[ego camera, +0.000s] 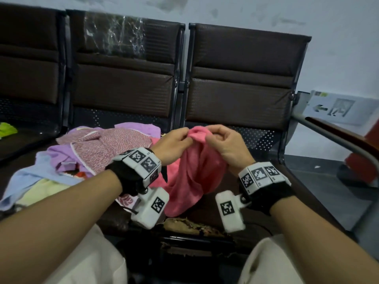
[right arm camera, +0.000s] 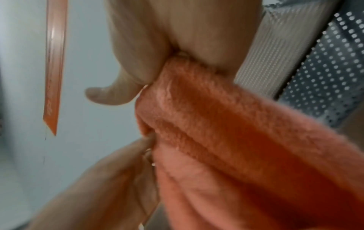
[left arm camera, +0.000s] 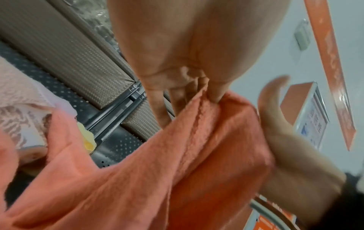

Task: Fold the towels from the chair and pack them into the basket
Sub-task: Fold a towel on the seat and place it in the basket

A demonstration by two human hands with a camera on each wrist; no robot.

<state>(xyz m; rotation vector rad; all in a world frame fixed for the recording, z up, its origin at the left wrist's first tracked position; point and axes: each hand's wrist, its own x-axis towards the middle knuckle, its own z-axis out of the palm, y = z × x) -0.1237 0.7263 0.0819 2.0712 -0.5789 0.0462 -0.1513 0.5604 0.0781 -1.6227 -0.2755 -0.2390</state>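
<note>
We've got both hands, left hand (ego camera: 174,143) and right hand (ego camera: 224,144), pinching the pink towel (ego camera: 192,177) by its top edge above the chair (ego camera: 242,78), soft and floppy, best gripped at the corners.

Head view: dim, even indoor light with no single source evident; the dark chair backs (ego camera: 242,78) absorb most of it, while the pale wall (ego camera: 338,37) reads as the brightest area. Glare appears only on the plastic wrap (ego camera: 114,31) across the middle backrest. Shadows are soft and diffuse. Wide-angle distortion bows the chair frames and stretches the forearms toward the lower corners. Focus is fair at centre and softer toward the borders. Left wrist view: brighter, warm colour cast, strong motion blur on the pink towel (left arm camera: 138,179) and near hand. Right wrist view: similar cast, close surfaces out of focus, the perforated seat panel (right arm camera: 325,74) smeared.
</note>
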